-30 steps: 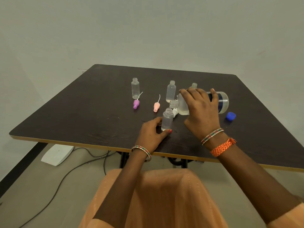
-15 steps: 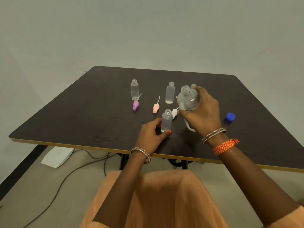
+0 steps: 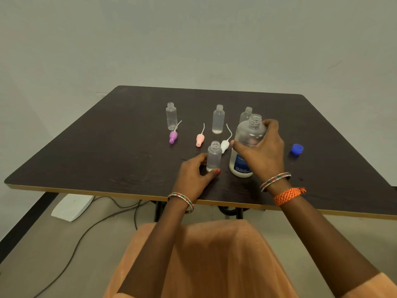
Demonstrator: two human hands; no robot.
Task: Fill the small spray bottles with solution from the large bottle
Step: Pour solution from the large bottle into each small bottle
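Note:
The large clear bottle with a blue label stands upright and uncapped on the dark table. My right hand grips its body. My left hand holds a small uncapped bottle upright just left of it, with some liquid at its bottom. Three more small open bottles stand behind: one far left, one in the middle with a little liquid, and one partly hidden by the large bottle. Purple, pink and white spray tops lie loose on the table.
The large bottle's blue cap lies to the right of my right hand. Below the table's near edge are a white box and cables on the floor. My lap in orange cloth is under the front edge.
My right hand has swung the large bottle from tilted over the small bottle back to upright and set it down on the table. My left hand stayed on the small bottle.

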